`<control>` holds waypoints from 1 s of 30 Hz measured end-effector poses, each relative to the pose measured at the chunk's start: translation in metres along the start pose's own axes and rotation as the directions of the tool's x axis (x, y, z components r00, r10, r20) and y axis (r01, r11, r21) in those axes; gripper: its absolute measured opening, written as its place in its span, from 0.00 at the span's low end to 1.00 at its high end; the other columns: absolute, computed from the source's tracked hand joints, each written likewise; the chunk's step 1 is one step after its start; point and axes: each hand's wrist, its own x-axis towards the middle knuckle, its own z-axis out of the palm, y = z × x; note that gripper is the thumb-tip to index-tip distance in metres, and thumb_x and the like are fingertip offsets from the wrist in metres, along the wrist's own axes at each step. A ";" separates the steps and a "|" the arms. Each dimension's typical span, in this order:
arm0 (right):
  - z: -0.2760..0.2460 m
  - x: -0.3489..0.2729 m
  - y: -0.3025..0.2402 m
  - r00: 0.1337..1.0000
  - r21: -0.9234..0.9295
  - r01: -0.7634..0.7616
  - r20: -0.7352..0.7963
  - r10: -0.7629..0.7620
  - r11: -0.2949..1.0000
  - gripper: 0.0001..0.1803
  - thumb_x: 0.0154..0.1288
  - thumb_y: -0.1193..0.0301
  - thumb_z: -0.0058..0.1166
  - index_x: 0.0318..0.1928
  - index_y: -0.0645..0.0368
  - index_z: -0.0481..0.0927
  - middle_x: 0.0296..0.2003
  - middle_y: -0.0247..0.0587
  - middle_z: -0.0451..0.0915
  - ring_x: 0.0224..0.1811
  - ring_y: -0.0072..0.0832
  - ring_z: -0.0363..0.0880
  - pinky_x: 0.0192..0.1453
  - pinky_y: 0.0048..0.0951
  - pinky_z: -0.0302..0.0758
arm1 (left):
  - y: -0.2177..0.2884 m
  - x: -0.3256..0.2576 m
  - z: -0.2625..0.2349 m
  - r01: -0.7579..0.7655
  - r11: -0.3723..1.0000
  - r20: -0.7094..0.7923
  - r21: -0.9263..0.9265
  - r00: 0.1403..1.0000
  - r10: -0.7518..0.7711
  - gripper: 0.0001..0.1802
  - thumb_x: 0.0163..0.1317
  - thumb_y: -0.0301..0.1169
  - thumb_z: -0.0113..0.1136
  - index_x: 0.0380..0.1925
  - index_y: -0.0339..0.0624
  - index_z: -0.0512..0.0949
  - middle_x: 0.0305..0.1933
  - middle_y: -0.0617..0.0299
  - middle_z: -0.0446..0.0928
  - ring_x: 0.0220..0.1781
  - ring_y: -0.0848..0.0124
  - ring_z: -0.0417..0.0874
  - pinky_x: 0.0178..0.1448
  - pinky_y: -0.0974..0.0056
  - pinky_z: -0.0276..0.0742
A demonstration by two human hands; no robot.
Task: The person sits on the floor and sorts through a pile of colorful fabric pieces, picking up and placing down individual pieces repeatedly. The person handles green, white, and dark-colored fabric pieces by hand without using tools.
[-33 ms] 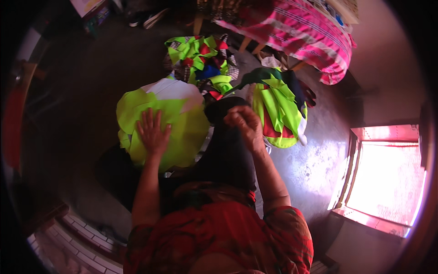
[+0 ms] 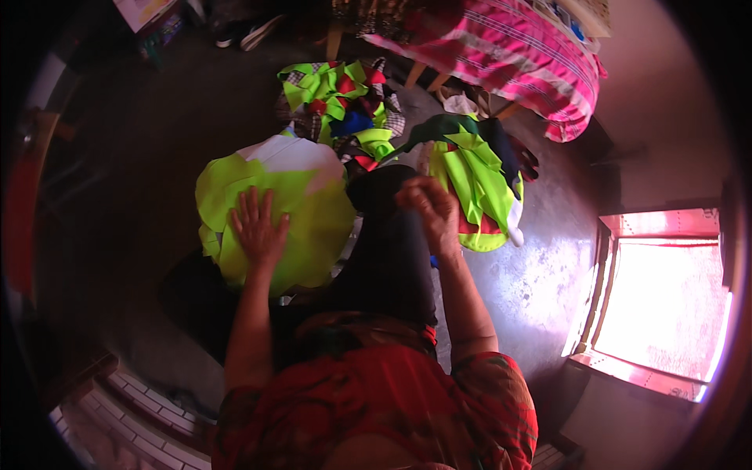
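My left hand (image 2: 261, 227) lies flat with its fingers spread on a large round piece of yellow-green cloth (image 2: 313, 227). White cloth (image 2: 294, 153) makes up its far part. Over my dark-clad leg, to the right of this round piece and apart from it, I hold my right hand (image 2: 433, 207) in the air. Its fingers are curled in and pressed together; whatever may be between them is too small or hidden. Just beyond the right hand lies a pile of yellow-green fabric strips (image 2: 474, 180), with red, white and dark green cloth among them.
A heap of mixed cloth scraps (image 2: 345, 106) lies on the floor farther ahead. Behind it stands a piece of furniture draped in a pink striped cloth (image 2: 517, 59). Shoes (image 2: 254, 33) sit at the far left, and a bright window (image 2: 658, 301) is at the right.
My right hand has shifted slightly to the right, and its wrist has turned a little. The left hand stays flat on the round cloth. The whole view has moved slightly.
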 end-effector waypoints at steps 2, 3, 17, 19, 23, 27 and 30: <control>-0.044 0.003 0.005 0.970 -0.189 0.074 -0.213 -0.115 0.979 0.10 0.69 0.70 0.53 0.46 0.63 0.77 0.36 0.37 0.81 0.38 0.21 0.77 0.45 0.24 0.73 | 0.001 0.001 0.005 -0.008 1.000 -0.002 -0.005 1.000 0.008 0.35 0.59 0.51 0.55 0.65 0.54 0.65 0.75 0.56 0.54 0.77 0.56 0.49 0.76 0.43 0.39; -0.068 0.004 0.009 0.932 -0.309 0.086 -0.311 -0.186 0.947 0.11 0.68 0.71 0.54 0.46 0.63 0.77 0.36 0.38 0.82 0.38 0.22 0.77 0.45 0.25 0.74 | 0.002 0.002 0.007 -0.011 1.000 -0.001 -0.004 1.000 0.011 0.35 0.59 0.51 0.55 0.66 0.54 0.65 0.75 0.56 0.54 0.77 0.56 0.49 0.76 0.43 0.39; -0.157 0.044 0.039 0.848 -0.919 -0.349 -0.394 -0.354 0.186 0.44 0.52 0.53 0.65 0.69 0.45 0.61 0.61 0.43 0.69 0.62 0.44 0.67 0.61 0.54 0.63 | -0.004 0.004 0.009 -0.027 1.000 0.010 -0.001 1.000 0.027 0.35 0.60 0.54 0.50 0.66 0.54 0.65 0.75 0.55 0.53 0.77 0.52 0.49 0.75 0.40 0.39; -0.146 0.045 0.041 0.826 -0.914 -0.379 -0.404 -0.393 0.142 0.41 0.53 0.53 0.64 0.67 0.42 0.64 0.60 0.39 0.70 0.61 0.43 0.68 0.60 0.54 0.63 | -0.005 0.002 0.010 -0.029 1.000 0.016 -0.006 0.999 0.029 0.35 0.60 0.54 0.50 0.66 0.53 0.65 0.75 0.55 0.53 0.77 0.52 0.49 0.75 0.40 0.39; -0.150 0.045 0.053 0.797 -0.930 -0.327 -0.368 -0.478 0.171 0.30 0.58 0.53 0.59 0.62 0.43 0.73 0.56 0.35 0.74 0.60 0.37 0.70 0.62 0.47 0.59 | -0.004 0.003 0.010 -0.014 1.000 0.044 -0.022 0.999 0.015 0.36 0.60 0.54 0.49 0.66 0.52 0.64 0.75 0.54 0.52 0.77 0.52 0.47 0.75 0.41 0.37; -0.158 0.044 0.056 0.800 -0.925 -0.311 -0.379 -0.465 0.219 0.21 0.65 0.57 0.52 0.57 0.47 0.77 0.56 0.36 0.75 0.60 0.36 0.70 0.64 0.45 0.57 | 0.000 0.005 0.007 -0.016 0.999 0.040 -0.033 0.999 0.017 0.35 0.60 0.51 0.50 0.67 0.52 0.64 0.75 0.55 0.53 0.77 0.53 0.48 0.75 0.42 0.37; -0.170 0.043 0.064 0.776 -0.912 -0.317 -0.407 -0.482 0.260 0.19 0.67 0.59 0.50 0.54 0.52 0.79 0.54 0.38 0.76 0.59 0.37 0.71 0.63 0.43 0.59 | 0.003 0.006 0.005 -0.008 0.999 0.050 -0.043 0.999 0.010 0.34 0.60 0.50 0.50 0.67 0.52 0.64 0.75 0.55 0.53 0.77 0.53 0.48 0.75 0.42 0.37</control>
